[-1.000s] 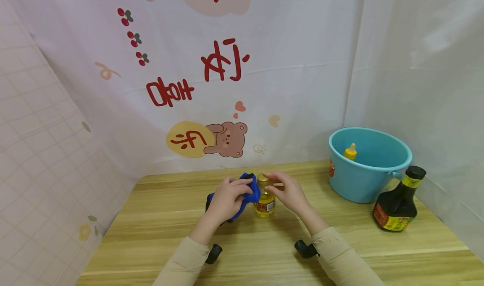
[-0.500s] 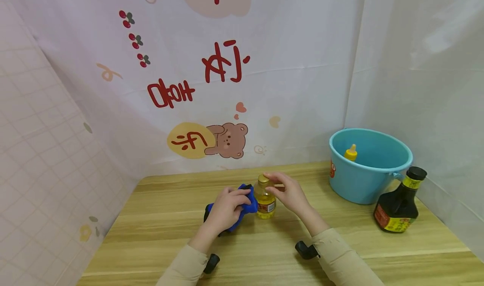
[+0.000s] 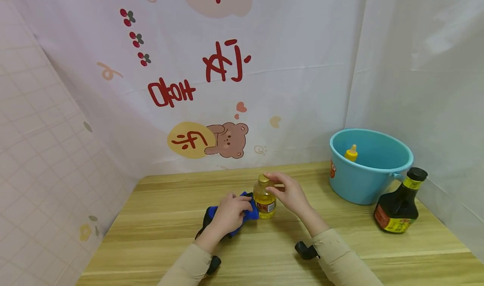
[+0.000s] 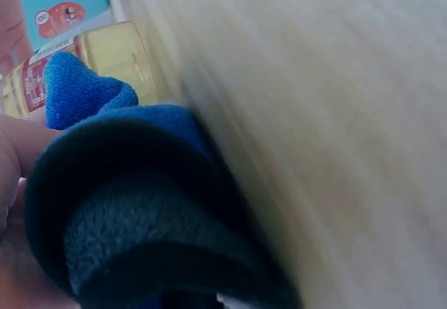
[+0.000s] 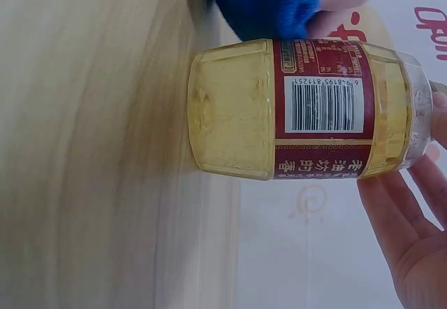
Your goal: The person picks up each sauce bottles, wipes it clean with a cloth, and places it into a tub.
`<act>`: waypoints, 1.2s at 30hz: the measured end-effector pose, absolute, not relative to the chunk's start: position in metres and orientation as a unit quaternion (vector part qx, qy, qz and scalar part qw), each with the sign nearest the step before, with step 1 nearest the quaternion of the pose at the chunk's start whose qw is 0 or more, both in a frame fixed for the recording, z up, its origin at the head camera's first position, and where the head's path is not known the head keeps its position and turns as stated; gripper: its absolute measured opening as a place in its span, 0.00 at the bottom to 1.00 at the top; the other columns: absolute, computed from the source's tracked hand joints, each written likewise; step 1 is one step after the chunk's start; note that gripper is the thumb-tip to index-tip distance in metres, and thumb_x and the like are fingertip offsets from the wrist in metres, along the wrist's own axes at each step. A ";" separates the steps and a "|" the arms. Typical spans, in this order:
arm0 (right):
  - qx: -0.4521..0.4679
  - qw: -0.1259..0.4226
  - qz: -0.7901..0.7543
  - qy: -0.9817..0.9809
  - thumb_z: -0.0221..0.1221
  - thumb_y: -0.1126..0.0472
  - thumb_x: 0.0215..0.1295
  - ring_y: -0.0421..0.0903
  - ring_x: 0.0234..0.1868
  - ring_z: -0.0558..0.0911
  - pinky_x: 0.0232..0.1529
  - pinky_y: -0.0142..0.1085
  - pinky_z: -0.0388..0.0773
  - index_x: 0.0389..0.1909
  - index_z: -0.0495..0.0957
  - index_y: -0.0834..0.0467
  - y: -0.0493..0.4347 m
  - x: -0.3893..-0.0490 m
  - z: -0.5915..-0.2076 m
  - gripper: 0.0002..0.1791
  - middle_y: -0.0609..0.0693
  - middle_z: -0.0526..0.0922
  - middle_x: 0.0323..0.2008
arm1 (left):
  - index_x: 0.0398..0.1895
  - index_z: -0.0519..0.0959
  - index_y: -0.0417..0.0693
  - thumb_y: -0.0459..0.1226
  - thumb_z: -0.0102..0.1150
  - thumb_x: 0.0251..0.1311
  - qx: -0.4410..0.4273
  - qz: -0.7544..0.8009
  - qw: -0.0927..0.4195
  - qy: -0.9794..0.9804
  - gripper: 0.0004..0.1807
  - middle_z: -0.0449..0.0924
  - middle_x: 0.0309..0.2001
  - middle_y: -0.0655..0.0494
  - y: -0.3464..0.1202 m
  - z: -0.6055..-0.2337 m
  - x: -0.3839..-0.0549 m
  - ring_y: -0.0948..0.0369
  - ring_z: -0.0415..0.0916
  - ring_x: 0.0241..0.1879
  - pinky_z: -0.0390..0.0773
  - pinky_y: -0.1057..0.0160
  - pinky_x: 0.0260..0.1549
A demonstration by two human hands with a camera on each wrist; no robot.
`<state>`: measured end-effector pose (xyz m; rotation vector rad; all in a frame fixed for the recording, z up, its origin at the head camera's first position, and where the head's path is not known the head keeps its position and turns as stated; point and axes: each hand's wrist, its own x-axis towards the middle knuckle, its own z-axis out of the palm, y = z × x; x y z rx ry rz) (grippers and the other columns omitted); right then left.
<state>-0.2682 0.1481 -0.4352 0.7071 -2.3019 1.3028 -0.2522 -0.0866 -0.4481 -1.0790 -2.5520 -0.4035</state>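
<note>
A small bottle of yellow cooking oil (image 3: 266, 207) with a gold cap stands upright on the wooden table. My right hand (image 3: 290, 194) holds it near the top, fingers and thumb around the neck and shoulder. In the right wrist view, its red label with a barcode (image 5: 324, 105) faces the camera. My left hand (image 3: 229, 213) grips a blue and black cloth (image 3: 252, 213), pressed to the bottle's lower left side. The left wrist view shows the cloth's blue fold (image 4: 87, 92) against the bottle, with its dark part nearest the camera.
A light blue bucket (image 3: 351, 184) stands at the back right with a yellow-capped bottle (image 3: 351, 153) inside. In front of it is a dark sauce bottle (image 3: 397, 210) with a black cap. A white printed curtain (image 3: 302, 93) hangs behind the table (image 3: 159, 219).
My left hand has slid the cloth down the bottle's left side, from near the cap to about label height. The right hand and the bottle have stayed in place.
</note>
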 end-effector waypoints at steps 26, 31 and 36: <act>0.202 0.248 0.387 -0.865 0.74 0.58 0.54 0.54 0.50 0.81 0.51 0.50 0.78 0.57 0.75 0.61 0.134 -0.261 -0.428 0.30 0.55 0.81 0.49 | 0.33 0.89 0.57 0.23 0.66 0.49 -0.345 -0.112 0.157 -0.918 0.18 0.86 0.47 0.61 -0.083 -0.456 -0.254 0.54 0.77 0.40 0.73 0.62 0.31; 0.175 0.266 0.346 -0.883 0.75 0.55 0.53 0.51 0.42 0.81 0.42 0.46 0.80 0.58 0.75 0.59 0.126 -0.259 -0.420 0.32 0.54 0.81 0.44 | 0.33 0.88 0.55 0.22 0.65 0.50 -0.350 -0.131 0.192 -0.908 0.17 0.86 0.44 0.60 -0.090 -0.454 -0.257 0.54 0.80 0.43 0.78 0.59 0.34; 0.147 0.274 0.299 -0.902 0.76 0.51 0.50 0.48 0.37 0.81 0.34 0.43 0.79 0.52 0.77 0.56 0.120 -0.256 -0.413 0.29 0.51 0.81 0.41 | 0.35 0.88 0.54 0.22 0.64 0.52 -0.335 -0.170 0.201 -0.905 0.17 0.86 0.48 0.58 -0.096 -0.449 -0.260 0.57 0.81 0.48 0.78 0.55 0.45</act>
